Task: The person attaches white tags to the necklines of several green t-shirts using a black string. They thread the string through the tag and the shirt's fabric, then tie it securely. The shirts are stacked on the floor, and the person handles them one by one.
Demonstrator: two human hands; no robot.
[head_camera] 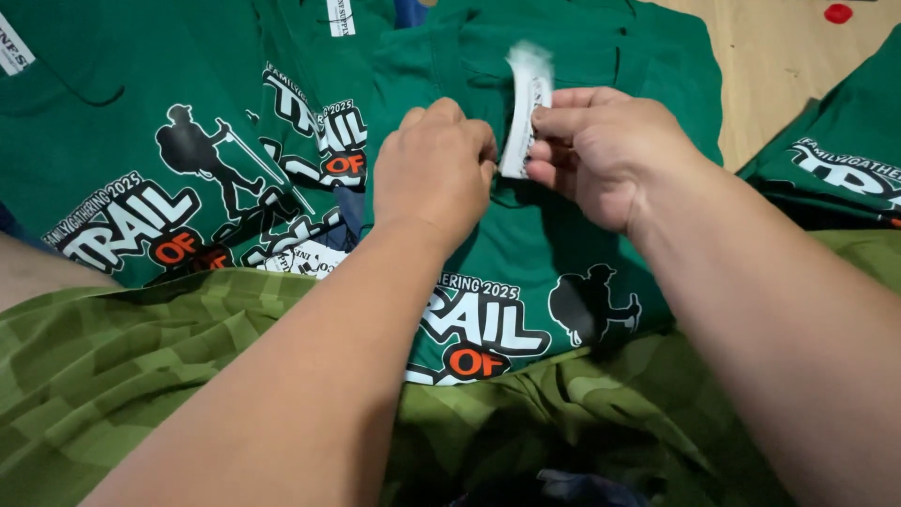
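A green printed t-shirt lies in front of me over my lap, its black, white and orange print facing up. My right hand pinches a narrow white paper strip that stands up near the shirt's collar. My left hand is closed beside it, fingers curled at the strip's lower end and resting on the shirt. Which part of the strip the left fingers grip is hidden.
More green printed shirts are spread at the left and a folded stack sits at the right. Green patterned cloth covers my legs. Wooden floor shows at the upper right with a small red object.
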